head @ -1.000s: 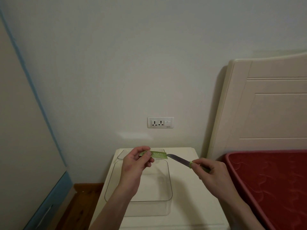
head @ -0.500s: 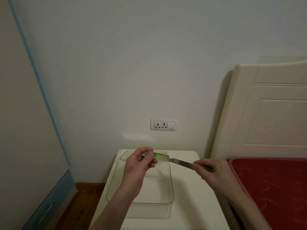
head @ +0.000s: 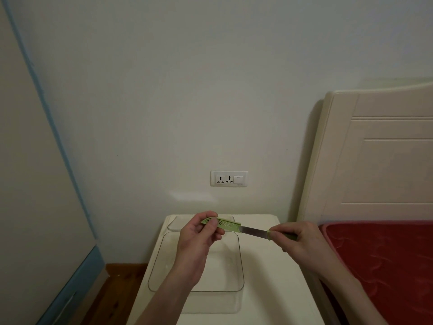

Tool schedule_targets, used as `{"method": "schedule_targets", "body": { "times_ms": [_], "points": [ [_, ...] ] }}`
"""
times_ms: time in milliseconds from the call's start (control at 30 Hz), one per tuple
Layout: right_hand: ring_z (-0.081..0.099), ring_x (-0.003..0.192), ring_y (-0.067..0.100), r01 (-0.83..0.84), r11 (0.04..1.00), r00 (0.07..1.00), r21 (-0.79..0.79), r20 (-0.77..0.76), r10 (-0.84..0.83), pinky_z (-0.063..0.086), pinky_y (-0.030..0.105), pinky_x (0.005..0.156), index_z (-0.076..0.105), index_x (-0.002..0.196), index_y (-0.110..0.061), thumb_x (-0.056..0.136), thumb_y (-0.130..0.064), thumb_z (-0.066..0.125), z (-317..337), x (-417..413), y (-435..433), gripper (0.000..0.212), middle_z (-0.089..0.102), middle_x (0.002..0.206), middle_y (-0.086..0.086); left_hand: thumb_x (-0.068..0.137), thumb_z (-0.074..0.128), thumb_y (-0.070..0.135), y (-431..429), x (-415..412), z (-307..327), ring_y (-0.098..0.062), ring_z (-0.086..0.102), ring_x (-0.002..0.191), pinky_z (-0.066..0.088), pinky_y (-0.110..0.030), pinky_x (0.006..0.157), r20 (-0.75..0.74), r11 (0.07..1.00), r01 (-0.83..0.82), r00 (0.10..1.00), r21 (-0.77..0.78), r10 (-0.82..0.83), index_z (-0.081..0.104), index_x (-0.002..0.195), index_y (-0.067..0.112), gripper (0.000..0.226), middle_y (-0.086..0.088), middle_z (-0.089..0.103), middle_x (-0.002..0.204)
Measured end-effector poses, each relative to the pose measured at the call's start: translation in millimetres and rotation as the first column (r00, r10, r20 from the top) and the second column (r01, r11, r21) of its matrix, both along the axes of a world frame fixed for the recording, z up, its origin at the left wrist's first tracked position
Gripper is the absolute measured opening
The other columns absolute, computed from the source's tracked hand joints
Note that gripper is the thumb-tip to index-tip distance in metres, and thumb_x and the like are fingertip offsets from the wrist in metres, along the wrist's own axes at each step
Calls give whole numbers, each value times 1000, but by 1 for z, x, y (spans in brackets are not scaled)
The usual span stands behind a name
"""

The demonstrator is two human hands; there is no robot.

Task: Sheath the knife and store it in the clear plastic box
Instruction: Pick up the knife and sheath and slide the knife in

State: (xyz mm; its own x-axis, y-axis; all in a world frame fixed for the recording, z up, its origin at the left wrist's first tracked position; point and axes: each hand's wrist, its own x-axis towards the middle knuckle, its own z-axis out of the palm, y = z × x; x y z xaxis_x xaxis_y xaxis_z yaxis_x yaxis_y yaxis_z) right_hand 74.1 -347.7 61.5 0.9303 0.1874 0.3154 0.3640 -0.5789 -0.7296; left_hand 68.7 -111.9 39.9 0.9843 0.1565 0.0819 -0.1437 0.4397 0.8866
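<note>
My left hand pinches a light green sheath with dark lettering, held level above the far part of the clear plastic box. My right hand grips the green handle of the knife. The grey blade points left and its tip is inside the mouth of the sheath; a short stretch of blade shows between sheath and handle. The box stands open on a white bedside cabinet. What looks like its clear lid lies behind it by the wall.
A bed with a red mattress and a cream headboard stands right of the cabinet. A wall socket sits above the cabinet. A pale wardrobe with blue trim is at the left, over a wooden floor.
My right hand has pushed the knife leftward, so more of the blade is inside the sheath. The view has tilted slightly; both hands stay above the box.
</note>
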Motion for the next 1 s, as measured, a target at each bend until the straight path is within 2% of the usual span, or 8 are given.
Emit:
{"method": "schedule_targets", "body": {
  "times_ms": [233,400,500,567,667,767,900,1000],
  "points": [
    [49,50,13,-11,1000,1000,-3,-11,11,38,28,51,75,74,-33,85,-23,67,4,1,6,16,59,59,11,90,59,0,-4,-2,-1,-15,63,61,54,-21,60,-10,1000,-1,1000,-25,1,70,92,7,14,-3,65,64],
    [49,49,16,-24,999,999,-35,-29,23,37,29,51,75,73,-30,85,-24,65,6,1,14,17,52,50,-1,90,60,1,-7,-3,-4,-17,63,62,55,-23,61,-24,1000,0,1000,-17,0,73,89,11,15,-4,66,66],
    [53,53,25,-25,999,999,-41,-31,23,39,29,53,75,70,-33,85,-25,65,8,1,17,20,57,55,8,90,61,2,-6,-3,-4,-17,63,63,54,-23,61,-27,1000,-1,1000,-25,1,73,88,11,16,-5,66,67],
    [50,51,17,-32,999,999,-37,-32,31,38,29,52,72,66,-38,85,-24,65,9,1,20,25,57,55,9,90,61,2,-6,-3,-3,-17,63,63,54,-22,61,-27,999,-4,1000,-35,3,74,88,12,17,-4,66,67],
    [46,50,11,-37,999,998,-30,-42,35,37,28,51,72,65,-37,86,-22,65,11,2,25,26,52,50,0,89,62,2,-5,-3,-2,-17,63,63,54,-22,61,-22,999,-4,1000,-46,3,74,89,11,16,-4,66,67],
    [44,49,10,-46,999,998,-28,-36,45,36,28,50,71,64,-39,85,-20,65,12,2,32,29,51,50,1,89,62,2,-4,-4,-3,-18,63,63,55,-23,61,-25,999,-2,1000,-51,1,75,88,11,16,-5,65,66],
    [45,50,13,-55,998,998,-20,-25,54,36,28,51,76,69,-32,85,-19,64,10,4,40,24,56,56,14,89,62,1,-4,-5,-5,-18,63,61,54,-23,60,-31,999,-13,999,-49,11,75,87,10,16,-6,65,64],
    [45,49,13,-59,998,998,-36,-26,58,36,28,50,74,68,-35,86,-22,64,6,5,44,24,53,51,8,89,62,2,-3,-6,-8,-18,63,62,54,-23,62,-28,1000,-11,1000,-8,11,75,88,10,15,-8,65,66]
  ]
}}
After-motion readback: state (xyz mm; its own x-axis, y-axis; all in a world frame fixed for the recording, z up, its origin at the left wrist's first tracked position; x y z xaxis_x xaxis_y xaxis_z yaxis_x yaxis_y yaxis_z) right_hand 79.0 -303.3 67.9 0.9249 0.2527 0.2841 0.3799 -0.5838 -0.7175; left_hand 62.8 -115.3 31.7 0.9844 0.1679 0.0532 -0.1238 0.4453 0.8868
